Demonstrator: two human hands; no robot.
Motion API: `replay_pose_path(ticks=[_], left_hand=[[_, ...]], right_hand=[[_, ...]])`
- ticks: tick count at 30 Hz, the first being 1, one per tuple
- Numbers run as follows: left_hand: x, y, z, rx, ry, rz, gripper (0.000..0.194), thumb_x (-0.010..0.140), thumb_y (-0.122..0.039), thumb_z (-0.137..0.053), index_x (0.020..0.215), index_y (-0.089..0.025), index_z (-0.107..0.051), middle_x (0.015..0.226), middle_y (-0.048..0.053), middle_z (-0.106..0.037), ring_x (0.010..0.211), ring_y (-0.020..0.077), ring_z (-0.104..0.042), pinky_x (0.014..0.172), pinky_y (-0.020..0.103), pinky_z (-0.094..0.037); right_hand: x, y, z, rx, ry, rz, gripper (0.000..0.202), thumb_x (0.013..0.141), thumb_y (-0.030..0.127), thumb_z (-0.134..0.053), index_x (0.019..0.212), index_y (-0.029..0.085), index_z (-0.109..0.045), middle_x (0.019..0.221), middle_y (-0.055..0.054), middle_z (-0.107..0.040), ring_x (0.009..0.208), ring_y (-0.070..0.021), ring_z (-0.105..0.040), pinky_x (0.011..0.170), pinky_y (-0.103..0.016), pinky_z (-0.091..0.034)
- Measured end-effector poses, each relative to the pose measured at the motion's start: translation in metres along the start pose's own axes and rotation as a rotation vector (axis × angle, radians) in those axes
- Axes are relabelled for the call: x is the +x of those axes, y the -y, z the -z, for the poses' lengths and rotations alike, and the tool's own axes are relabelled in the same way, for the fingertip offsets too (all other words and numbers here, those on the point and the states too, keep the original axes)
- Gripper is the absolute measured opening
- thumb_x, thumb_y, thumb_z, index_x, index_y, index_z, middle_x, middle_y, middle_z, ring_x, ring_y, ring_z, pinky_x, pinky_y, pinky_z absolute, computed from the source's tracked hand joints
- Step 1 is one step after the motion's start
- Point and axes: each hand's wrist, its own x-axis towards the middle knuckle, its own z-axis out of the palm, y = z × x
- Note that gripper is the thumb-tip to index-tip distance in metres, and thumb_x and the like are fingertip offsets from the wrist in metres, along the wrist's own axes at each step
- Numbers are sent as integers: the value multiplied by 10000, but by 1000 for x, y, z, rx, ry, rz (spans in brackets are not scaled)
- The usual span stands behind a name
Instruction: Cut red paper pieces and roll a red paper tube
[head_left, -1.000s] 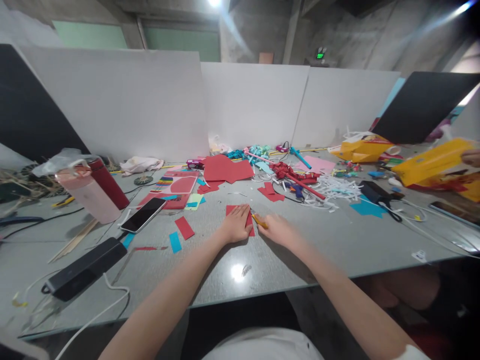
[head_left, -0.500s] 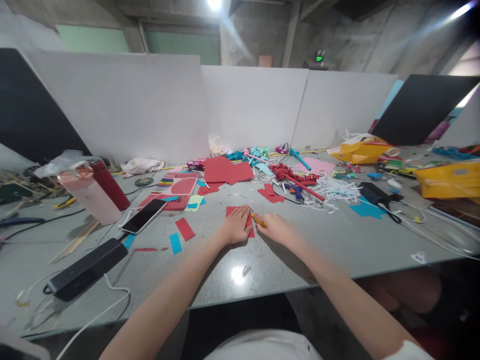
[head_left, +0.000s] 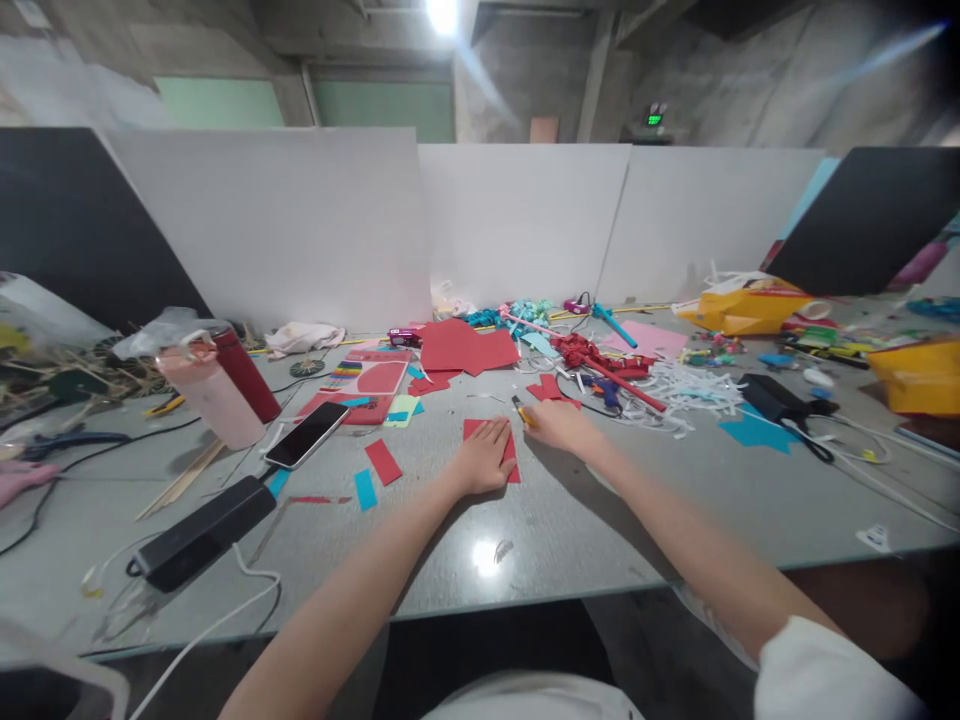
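My left hand (head_left: 482, 461) lies flat on a red sheet of paper (head_left: 514, 465), fingers stretched toward the sheet's far edge, covering most of it. Just to the right, my right hand (head_left: 559, 426) is closed around a yellow utility knife (head_left: 524, 412). The knife's tip points up and to the left, past the sheet's right edge and apart from it. Beyond that hand lie small red paper pieces (head_left: 548, 388). To the left of the sheet are a red paper strip (head_left: 384, 461) and a blue paper strip (head_left: 365, 490).
On the left stand a pink bottle (head_left: 214, 395) and a red bottle (head_left: 247, 375), near a phone (head_left: 307, 436) and a black power strip (head_left: 206, 533). Farther back are a large red sheet (head_left: 469, 347), a pile of white paper shreds (head_left: 694, 388) and a blue paper piece (head_left: 757, 430).
My right hand with the utility knife has lifted off the red sheet and moved slightly away to the right. My left hand still presses the sheet. The view has shifted a little.
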Motion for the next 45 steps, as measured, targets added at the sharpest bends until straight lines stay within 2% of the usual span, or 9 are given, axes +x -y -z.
replay_pose_path(ticks=[8,10,13,17,21,24,31,36,45], left_hand=[[0,4,3,-182,-56,32,752,967,-382,-525,1613,-71,-298,1678,225,-354,1574,304,-329,1299,492,-257],[1,8,3,-282,-91,57,747,935,-306,-571,1604,-107,-306,1648,212,-410,1539,290,-394,1272,477,-323],[1,12,2,-408,-143,65,724,916,-235,-611,1576,-118,-337,1600,212,-467,1486,272,-461,1240,442,-376],[-1,12,2,-396,-211,71,672,891,-241,-699,1500,-144,-432,1507,201,-544,1406,303,-517,1196,478,-407],[-7,11,8,-287,-263,154,611,849,-331,-790,1376,-146,-543,1366,182,-623,1295,341,-558,1126,502,-437],[-12,12,13,-274,-278,219,580,821,-411,-825,1289,-154,-599,1275,172,-650,1220,340,-585,1057,478,-470],[-15,10,16,-274,-285,210,571,832,-406,-817,1294,-139,-613,1260,168,-663,1206,335,-576,1044,454,-461],[-14,10,18,-266,-261,217,550,832,-399,-821,1269,-136,-614,1250,167,-659,1202,339,-571,1041,456,-463],[-14,11,15,-293,-282,197,543,829,-374,-819,1280,-156,-609,1252,164,-653,1204,348,-579,1047,487,-472]], right_hand=[[-3,-21,-15,74,-214,-109,414,1035,406,-535,1253,104,-718,1334,-266,-621,1341,-399,-507,1068,-464,-411],[-5,-20,-13,303,-245,-71,417,1042,373,-531,1331,108,-675,1365,-240,-615,1326,-348,-534,1092,-436,-416],[-5,-7,-8,917,-107,-46,431,1068,333,-460,1435,132,-564,1388,-185,-637,1161,-241,-673,958,-335,-530],[-6,13,-12,1584,44,-158,322,1031,330,-528,1315,181,-555,1321,-149,-675,995,-204,-750,748,-274,-585],[-2,16,-25,1880,77,-220,100,954,248,-643,1007,190,-580,1010,-108,-741,818,-198,-757,650,-266,-570],[3,12,-32,1998,72,-283,97,939,229,-651,980,196,-570,925,-110,-752,810,-218,-761,664,-294,-588],[6,6,-37,2052,106,-379,41,940,217,-621,953,178,-617,927,-131,-770,775,-195,-747,640,-266,-570],[6,12,-40,1974,57,-255,63,886,221,-671,919,168,-676,923,-115,-783,701,-155,-705,644,-247,-561],[6,22,-58,1018,-261,100,163,846,269,-656,766,173,-761,630,-34,-714,573,-166,-618,569,-269,-429]])
